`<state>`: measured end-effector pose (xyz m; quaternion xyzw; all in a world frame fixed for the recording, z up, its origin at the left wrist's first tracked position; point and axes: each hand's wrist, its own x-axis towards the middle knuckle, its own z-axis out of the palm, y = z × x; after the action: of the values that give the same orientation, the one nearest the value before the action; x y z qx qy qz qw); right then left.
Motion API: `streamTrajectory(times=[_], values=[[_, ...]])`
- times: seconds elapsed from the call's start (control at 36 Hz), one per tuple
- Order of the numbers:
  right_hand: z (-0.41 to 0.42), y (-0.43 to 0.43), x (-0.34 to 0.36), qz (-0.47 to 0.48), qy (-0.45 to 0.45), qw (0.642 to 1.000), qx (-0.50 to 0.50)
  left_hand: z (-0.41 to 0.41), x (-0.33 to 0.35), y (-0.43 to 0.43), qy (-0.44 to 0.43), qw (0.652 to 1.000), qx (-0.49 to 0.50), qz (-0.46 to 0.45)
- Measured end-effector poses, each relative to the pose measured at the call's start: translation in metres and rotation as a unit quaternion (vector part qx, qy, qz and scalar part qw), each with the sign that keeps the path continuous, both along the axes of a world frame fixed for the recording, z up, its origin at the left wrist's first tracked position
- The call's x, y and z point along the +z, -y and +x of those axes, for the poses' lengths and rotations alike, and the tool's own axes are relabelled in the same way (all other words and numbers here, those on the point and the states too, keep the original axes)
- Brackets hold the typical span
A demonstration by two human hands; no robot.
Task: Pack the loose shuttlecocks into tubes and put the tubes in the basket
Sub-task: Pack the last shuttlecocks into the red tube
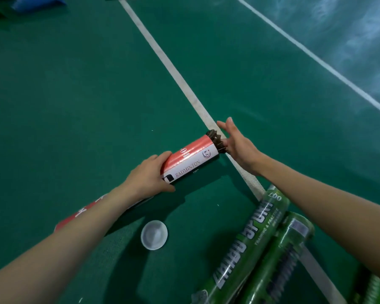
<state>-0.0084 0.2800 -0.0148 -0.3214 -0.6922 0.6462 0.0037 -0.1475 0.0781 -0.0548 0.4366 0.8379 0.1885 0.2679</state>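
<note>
L hand (148,175) grips red-and-white cardboard shuttlecock tube (190,160) above green court floor (75,95); R hand (237,142), fingers spread open, touches dark feathered shuttlecock (216,139) at tube mouth.

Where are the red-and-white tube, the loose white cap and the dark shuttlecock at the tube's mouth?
red-and-white tube (190,160): head view, on its printed side wall.
white cap (154,235): head view, on its hollow centre.
dark shuttlecock (215,138): head view, on the feathers sticking out of the tube.

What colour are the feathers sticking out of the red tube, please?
Dark brown, nearly black: the feathers show best in the head view.
</note>
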Motion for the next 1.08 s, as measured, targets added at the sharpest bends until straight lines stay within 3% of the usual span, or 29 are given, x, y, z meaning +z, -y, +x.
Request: streamTrajectory(times=[0.28,0.61,0.83,0.97,1.08], values=[[0.002,0.019,0.001,-0.063,0.005,0.997,0.037,0.0,0.0,0.005,0.0,1.0,-0.015,0.005],[-0.026,0.03,-0.009,-0.074,0.033,0.993,0.081,-0.016,-0.003,0.022,-0.007,1.0,0.002,-0.007],[-0.033,0.068,-0.038,0.138,0.098,0.984,0.061,-0.035,-0.007,0.047,-0.053,0.992,0.019,-0.112],[-0.013,0.104,-0.065,0.175,0.117,0.959,0.188,-0.042,-0.018,0.07,-0.098,0.976,0.001,-0.192],[0.004,0.126,-0.079,0.257,0.138,0.906,0.307,-0.044,-0.026,0.084,-0.094,0.975,0.008,-0.2]])
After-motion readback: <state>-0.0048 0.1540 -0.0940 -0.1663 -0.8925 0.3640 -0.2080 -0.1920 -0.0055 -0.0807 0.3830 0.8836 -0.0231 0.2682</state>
